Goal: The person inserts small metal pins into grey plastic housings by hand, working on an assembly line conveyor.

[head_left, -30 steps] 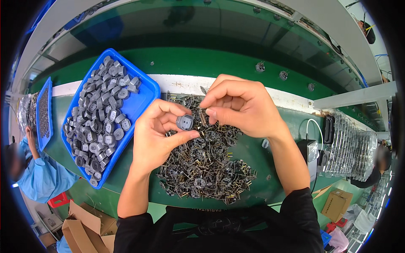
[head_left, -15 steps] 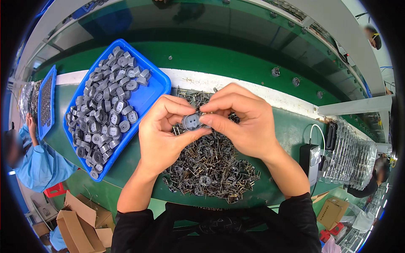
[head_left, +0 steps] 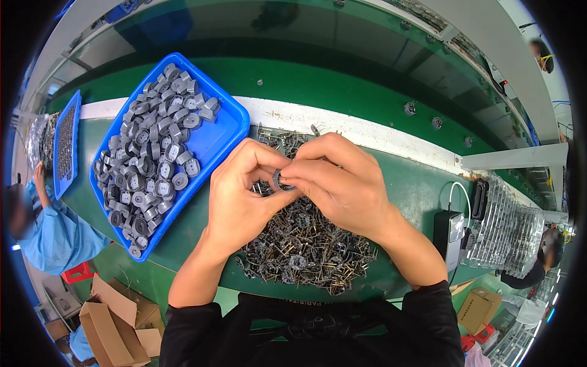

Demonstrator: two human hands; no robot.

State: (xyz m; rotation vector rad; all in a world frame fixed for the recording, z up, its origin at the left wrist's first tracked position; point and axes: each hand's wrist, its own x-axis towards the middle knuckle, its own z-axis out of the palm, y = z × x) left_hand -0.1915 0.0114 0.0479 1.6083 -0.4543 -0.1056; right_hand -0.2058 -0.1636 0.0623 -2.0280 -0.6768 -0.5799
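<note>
A small grey round plastic housing (head_left: 278, 178) is pinched between the thumb and fingers of my left hand (head_left: 235, 192). My right hand (head_left: 342, 186) closes in from the other side, its thumb and fingertips pressed together at the housing's open side. Whatever those fingertips grip is mostly covered; only a bit of metallic colour shows there. Under both hands spreads a heap of dark small parts with brass pins (head_left: 306, 257). To the left, a blue tray (head_left: 211, 139) holds many grey housings (head_left: 143, 165) like the one in my hand.
Behind a white ledge (head_left: 281, 113) runs a green belt (head_left: 330, 85) carrying a few small parts (head_left: 409, 108). On the right are a black-and-white device with a cable (head_left: 449, 235) and stacked clear plastic trays (head_left: 507, 226). A person in blue (head_left: 61, 241) sits at far left.
The housing has turned from showing its two-holed face to showing its rim and open side. My right hand has shifted slightly down and left. Parts on the belt have moved right.
</note>
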